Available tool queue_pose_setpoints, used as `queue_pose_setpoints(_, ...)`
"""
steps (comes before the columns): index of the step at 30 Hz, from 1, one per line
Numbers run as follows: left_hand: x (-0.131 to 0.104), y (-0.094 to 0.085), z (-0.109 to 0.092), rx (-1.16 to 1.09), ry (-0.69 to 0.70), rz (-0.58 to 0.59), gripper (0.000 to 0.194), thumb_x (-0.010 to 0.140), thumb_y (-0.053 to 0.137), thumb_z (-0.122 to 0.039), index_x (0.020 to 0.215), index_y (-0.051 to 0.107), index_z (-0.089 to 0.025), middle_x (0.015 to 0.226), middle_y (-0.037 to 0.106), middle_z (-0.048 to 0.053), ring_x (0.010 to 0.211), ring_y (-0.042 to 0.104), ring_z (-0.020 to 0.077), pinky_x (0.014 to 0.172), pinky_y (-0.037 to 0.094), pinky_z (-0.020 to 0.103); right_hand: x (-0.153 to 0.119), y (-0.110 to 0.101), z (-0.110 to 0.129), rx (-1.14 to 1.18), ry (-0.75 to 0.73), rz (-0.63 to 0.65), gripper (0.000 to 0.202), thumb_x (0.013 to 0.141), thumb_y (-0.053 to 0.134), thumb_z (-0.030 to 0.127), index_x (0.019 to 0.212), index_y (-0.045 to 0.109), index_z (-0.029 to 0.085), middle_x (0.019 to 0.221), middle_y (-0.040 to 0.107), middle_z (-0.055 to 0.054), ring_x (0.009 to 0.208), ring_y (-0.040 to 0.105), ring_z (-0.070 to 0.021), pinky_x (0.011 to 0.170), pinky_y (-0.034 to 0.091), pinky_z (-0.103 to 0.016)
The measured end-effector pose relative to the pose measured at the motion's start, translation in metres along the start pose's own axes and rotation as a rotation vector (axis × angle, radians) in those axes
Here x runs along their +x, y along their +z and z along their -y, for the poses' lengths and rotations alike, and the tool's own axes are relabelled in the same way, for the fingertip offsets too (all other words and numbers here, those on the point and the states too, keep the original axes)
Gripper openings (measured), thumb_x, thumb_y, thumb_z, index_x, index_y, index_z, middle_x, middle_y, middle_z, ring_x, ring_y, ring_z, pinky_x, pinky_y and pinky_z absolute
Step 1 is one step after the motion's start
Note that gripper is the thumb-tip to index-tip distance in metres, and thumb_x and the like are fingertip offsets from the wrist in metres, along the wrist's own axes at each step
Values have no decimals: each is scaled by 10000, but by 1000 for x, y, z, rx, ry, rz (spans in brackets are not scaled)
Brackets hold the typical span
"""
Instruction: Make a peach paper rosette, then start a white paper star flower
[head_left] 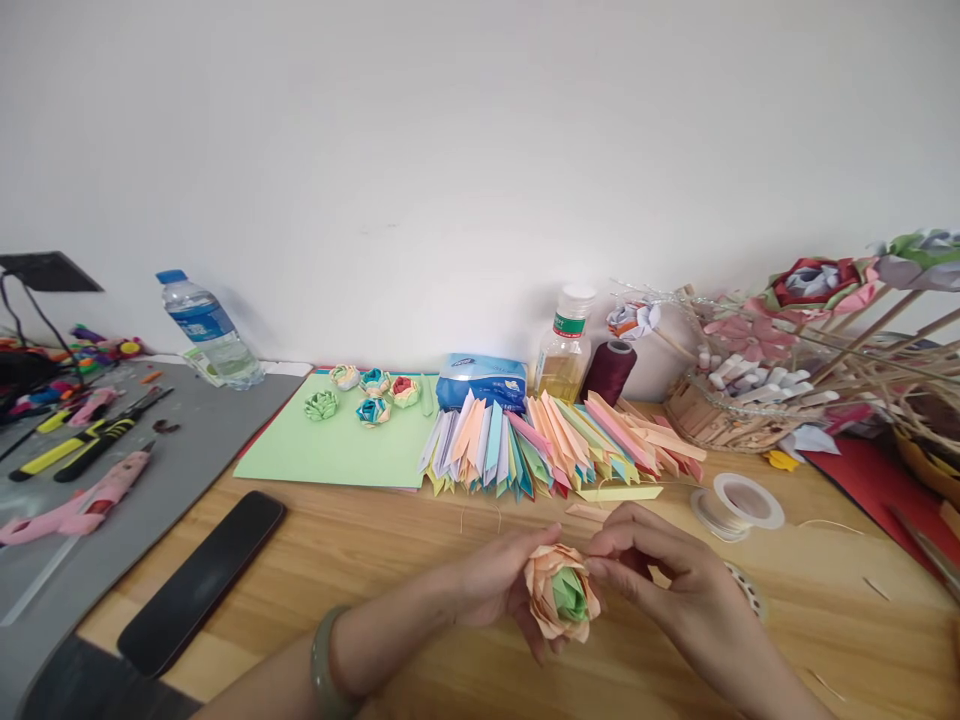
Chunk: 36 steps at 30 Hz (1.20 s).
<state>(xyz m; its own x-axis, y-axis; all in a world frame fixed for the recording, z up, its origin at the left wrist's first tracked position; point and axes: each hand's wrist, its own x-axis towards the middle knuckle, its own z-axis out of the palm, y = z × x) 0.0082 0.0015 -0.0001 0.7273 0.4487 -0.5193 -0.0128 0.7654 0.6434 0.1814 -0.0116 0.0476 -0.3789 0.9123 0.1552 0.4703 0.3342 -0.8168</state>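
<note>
Paper flower (564, 595), peach petals round a green core, is at approx. 5 o'clock in the view, seemingly up off the desk (420, 535) btwn both hands, core tipped twd the camera. L hand (491, 580) is wrapped on it from 9 o'clock, thumb near the top, fingers curled under; R hand (667, 570) is at 2–3 o'clock, thumb & forefinger tips nipped tog. at the outer petal rim, tho can't tell if a bit of thread's in there too. Handling: prob. v. light, so weight's a non-issue; folded paper, so stiffish along creases but crushable at the petal tips, which'd bend or tear w/ a hard squeeze. Dry paper prob. isn't slippery, but layers may slide or splay if loosely bound; underside's hidden, can't check. Best grip: low round the base, where layers prob. stack thickest, gentle even pressure; avoid pressing the core or loose tips. Single petals: fingertips only, nr the root. Folded paper strips (559, 440) at 12 o'clock from it look similarly thin & crisp; thread spool (746, 502) at 2; small paper flowers (373, 411) at 10, on a green sheet (300, 450).
</note>
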Motion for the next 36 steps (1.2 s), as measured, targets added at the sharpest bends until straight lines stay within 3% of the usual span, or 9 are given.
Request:
queue_pose_setpoints(4,1,-2,0,-9,9,25,636,815,209,-573,700,602,-87,560,571,54,386,495,113,375,362,224,-3,0,0,26,-93,-90,192,805,534,344,714,649,221,652,546,-22,568,519,-136,482,428,-231)
queue_pose_setpoints(10,3,-2,1,-6,41,3,588,795,251,-591,638,553,-112,539,579,52,391,511,119,367,376,221,-4,4,0,-104,-225,-4,118,799,557,248,838,668,242,691,583,-19,579,556,-125,480,441,-213)
queue_pose_setpoints(14,2,1,0,-1,46,-77,558,807,269,-563,639,546,-109,540,585,54,392,516,114,350,353,192,-6,5,-6,-213,-300,-21,150,810,537,202,893,658,231,718,589,-19,625,586,-124,545,467,-210)
queue_pose_setpoints(19,0,5,-2,10,19,-95,590,823,232,-553,604,547,-106,524,575,54,373,514,117,332,365,201,-8,6,-8,-277,-396,-25,165,799,538,157,912,637,225,742,599,-26,640,581,-127,554,449,-219)
queue_pose_setpoints(23,0,5,-2,24,-20,-94,618,870,149,-457,585,560,-94,511,566,58,356,507,115,342,358,204,-5,11,-3,-132,-139,34,129,804,521,228,732,628,217,655,559,-8,563,525,-121,491,412,-219)
queue_pose_setpoints(29,3,-1,2,8,-24,-44,599,856,203,-487,632,587,-84,506,573,63,352,488,116,402,401,247,-1,20,0,443,312,155,207,715,589,375,623,556,192,553,548,28,513,515,-115,502,401,-223)
queue_pose_setpoints(33,5,-7,5,-38,2,14,588,807,282,-558,681,602,-82,541,588,66,380,503,123,419,406,254,2,16,6,585,432,109,253,657,649,415,613,552,185,548,550,33,527,491,-109,522,381,-218)
queue_pose_setpoints(36,4,-8,5,-52,7,91,644,787,280,-594,754,633,-57,564,594,75,420,511,123,431,408,250,2,12,8,548,455,-15,239,661,644,420,654,573,193,542,507,42,495,437,-96,462,340,-198)
